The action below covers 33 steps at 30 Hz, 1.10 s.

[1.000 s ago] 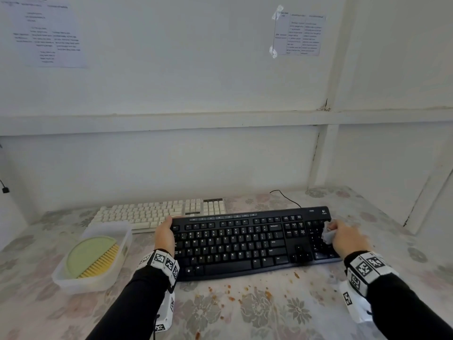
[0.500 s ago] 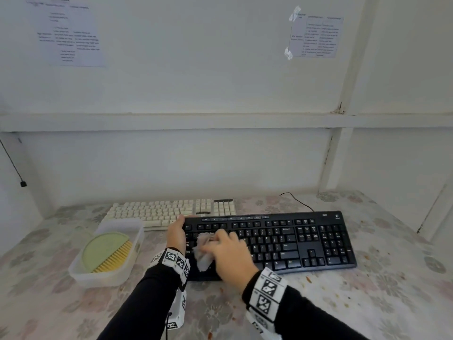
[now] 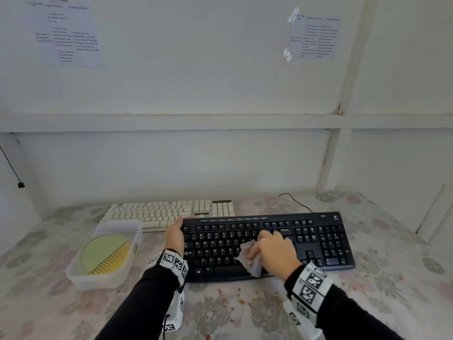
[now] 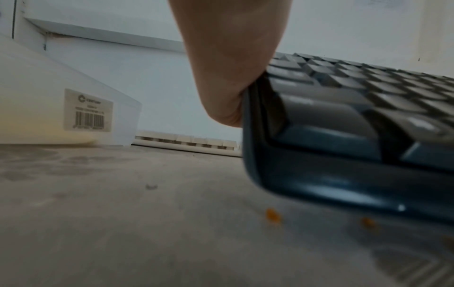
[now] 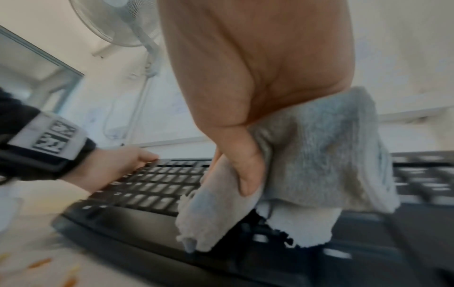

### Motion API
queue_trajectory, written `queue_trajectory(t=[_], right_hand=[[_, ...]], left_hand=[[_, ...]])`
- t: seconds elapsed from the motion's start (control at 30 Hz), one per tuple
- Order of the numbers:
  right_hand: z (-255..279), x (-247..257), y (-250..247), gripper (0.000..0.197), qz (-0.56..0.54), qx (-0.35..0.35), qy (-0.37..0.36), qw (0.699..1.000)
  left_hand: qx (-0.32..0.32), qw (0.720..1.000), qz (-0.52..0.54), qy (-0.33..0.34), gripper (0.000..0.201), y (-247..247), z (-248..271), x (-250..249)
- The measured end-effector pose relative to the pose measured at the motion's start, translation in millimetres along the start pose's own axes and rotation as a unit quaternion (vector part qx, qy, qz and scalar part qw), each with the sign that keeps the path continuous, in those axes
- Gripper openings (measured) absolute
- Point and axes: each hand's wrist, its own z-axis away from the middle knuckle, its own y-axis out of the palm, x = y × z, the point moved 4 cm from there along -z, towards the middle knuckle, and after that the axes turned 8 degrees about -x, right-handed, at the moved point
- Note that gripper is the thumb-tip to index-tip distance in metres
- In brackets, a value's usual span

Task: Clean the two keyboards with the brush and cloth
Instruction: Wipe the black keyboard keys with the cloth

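A black keyboard (image 3: 323, 244) lies across the flowered table, and a cream keyboard (image 3: 157, 212) lies behind it to the left. My left hand (image 3: 175, 235) holds the black keyboard's left end (image 4: 343, 136), fingers curled over its far corner (image 5: 110, 167). My right hand (image 3: 274, 249) grips a crumpled grey cloth (image 3: 250, 260) and presses it on the middle letter keys; the thumb pinches the cloth (image 5: 319, 155). The brush (image 3: 107, 253), green-backed with yellow bristles, lies in a clear plastic tub (image 3: 73, 276) left of the keyboards.
Orange crumbs (image 3: 241, 300) dot the table in front of the black keyboard. A black cable (image 3: 296, 202) runs behind it toward the wall. The tub (image 4: 49, 108) stands close beside my left hand. A white standing fan (image 5: 117, 21) is off to the left.
My right hand swept the cloth from the number pad to the keyboard's left end, then back to the middle keys. My left hand stayed on the keyboard's left end.
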Motion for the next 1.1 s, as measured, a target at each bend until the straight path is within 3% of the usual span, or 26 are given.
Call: queue_trajectory(t=[0.07,0.13,0.27,0.37,0.43,0.5,0.6,0.7,0.83,0.87,0.97,1.1], right_hand=[[2,-27,-5,0.014,-0.020,-0.005,0.036,0.999],[7,-51,-8,0.013,-0.027,-0.018,0.071,0.997],[18,-107,-15,0.015,-0.066,-0.068,0.171,0.981],[19,-164,-9,0.053,-0.098,-0.095,0.261,0.956],[8,-217,12,0.062,-0.092,-0.099,0.310,0.941],[4,-247,19,0.042,-0.083,-0.085,0.346,0.931],[17,-228,-1,0.025,-0.082,-0.100,0.377,0.917],[23,-172,-23,0.026,-0.088,-0.143,0.320,0.932],[15,-77,-32,0.031,-0.078,-0.108,0.141,0.981],[10,-53,-29,0.031,-0.090,-0.094,0.091,0.987],[-1,12,-13,0.029,-0.120,-0.045,-0.019,0.992],[-9,84,18,0.039,-0.022,0.007,-0.132,0.991]], left_hand=[[-0.023,1.000,-0.010,0.011,0.090,-6,-19,9],[-0.016,1.000,-0.019,0.017,0.106,-11,-49,24],[-0.015,0.999,-0.023,0.018,0.103,-12,-51,25],[-0.022,0.999,-0.034,0.024,0.104,-14,-55,26],[-0.021,0.999,-0.031,0.024,0.104,-13,-54,27],[-0.019,0.999,-0.034,0.028,0.103,-11,-50,25],[-0.018,0.999,-0.030,0.019,0.104,-13,-52,26],[-0.013,1.000,-0.020,0.005,0.101,-11,-40,20],[0.010,0.999,-0.030,-0.002,0.051,-3,12,-7],[0.019,0.999,-0.031,-0.011,0.046,-1,14,-7],[0.043,0.998,-0.032,-0.040,0.048,-1,14,-5],[0.054,0.997,-0.031,-0.044,0.051,-2,11,-6]])
